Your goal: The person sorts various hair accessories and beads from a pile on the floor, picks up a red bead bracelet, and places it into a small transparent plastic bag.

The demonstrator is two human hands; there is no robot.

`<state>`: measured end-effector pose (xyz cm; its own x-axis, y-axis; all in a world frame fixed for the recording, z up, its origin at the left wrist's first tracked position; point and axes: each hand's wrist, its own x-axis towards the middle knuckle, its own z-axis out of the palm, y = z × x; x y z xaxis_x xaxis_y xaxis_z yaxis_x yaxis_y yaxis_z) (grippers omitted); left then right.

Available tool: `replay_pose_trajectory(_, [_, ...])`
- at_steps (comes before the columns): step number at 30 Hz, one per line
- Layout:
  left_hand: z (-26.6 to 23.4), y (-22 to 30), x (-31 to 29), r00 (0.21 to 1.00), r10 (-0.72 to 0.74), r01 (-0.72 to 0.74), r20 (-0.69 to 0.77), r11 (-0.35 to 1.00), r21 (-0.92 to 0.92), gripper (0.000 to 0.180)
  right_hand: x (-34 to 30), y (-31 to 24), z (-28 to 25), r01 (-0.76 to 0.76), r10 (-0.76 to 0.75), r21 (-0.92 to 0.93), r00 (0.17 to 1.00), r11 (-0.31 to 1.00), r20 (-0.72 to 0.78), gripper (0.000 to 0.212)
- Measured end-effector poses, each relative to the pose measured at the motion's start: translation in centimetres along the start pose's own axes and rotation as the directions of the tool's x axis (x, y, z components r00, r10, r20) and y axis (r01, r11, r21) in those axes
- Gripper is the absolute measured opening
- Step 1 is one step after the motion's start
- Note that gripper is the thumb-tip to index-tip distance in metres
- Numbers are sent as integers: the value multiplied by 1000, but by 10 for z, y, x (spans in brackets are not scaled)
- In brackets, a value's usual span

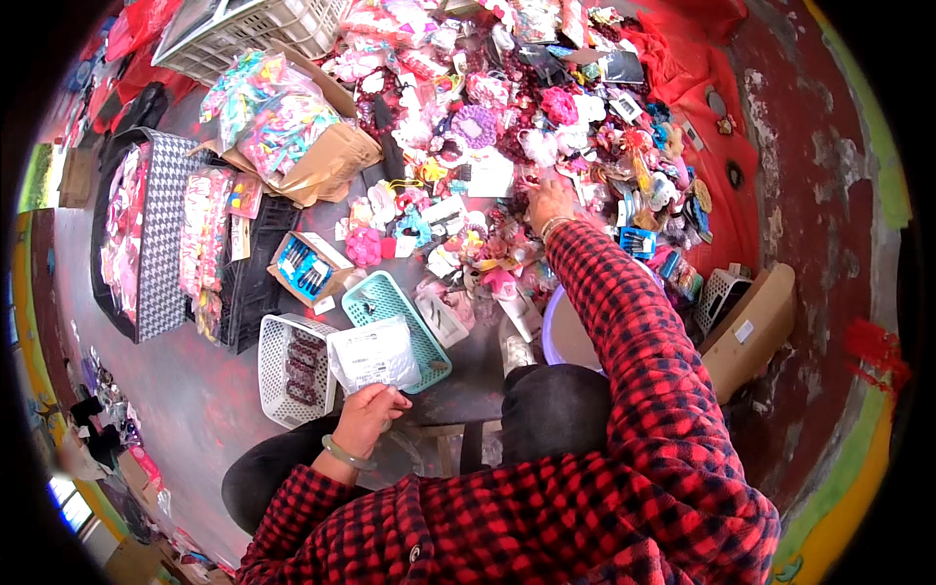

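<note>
My right hand [552,207] reaches forward into a large pile of hair accessories [487,185], back upward. Its fingertips blend into the pile, so their hold is unclear. Around it lie a bright pink flower scrunchie [559,105], a purple ruffled scrunchie [474,127] and a white card [489,175]. Low on the left, my left hand [367,417] is closed with fingers pinched together, a bangle on the wrist. What it pinches, if anything, is too small to name. Just beyond its fingers, a white plastic packet [374,355] rests across a teal basket [414,331] and a white basket [269,375].
Dark red beaded pieces [304,369] sit in the white basket. A small carton [310,268] holds blue-carded items. Further left stand a houndstooth bin [164,234] and an opened carton of colourful bags [336,161]. A purple-rimmed tub [554,331] is under my right forearm; cardboard [746,327] leans right.
</note>
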<state>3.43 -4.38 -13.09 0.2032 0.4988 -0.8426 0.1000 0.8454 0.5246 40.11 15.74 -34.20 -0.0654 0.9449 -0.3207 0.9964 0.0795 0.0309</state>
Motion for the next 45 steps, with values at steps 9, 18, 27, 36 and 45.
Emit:
replay_pose_trajectory(9, [4,-7,-9,999,51,-49,-14,992,117,25,-30,-8,-40,-37,13,179,991,983,130,36])
replay_pose_trajectory(18, [15,-6,-20,978,205,-208,34,969,133,24,-90,12,-89,70,-103,951,994,300,-40,26])
replay_pose_trajectory(27, [22,19,-16,851,518,-464,86,819,-338,44,-212,-73,-244,-171,-422,928,906,-331,17,25])
replay_pose_trajectory(36, [83,59,-83,602,545,-64,584,762,-644,77,-293,-81,-290,246,-73,965,965,-90,-253,30])
replay_pose_trajectory(45, [40,25,-34,862,451,-165,231,682,-713,34,-487,124,-85,-348,456,884,871,312,183,23])
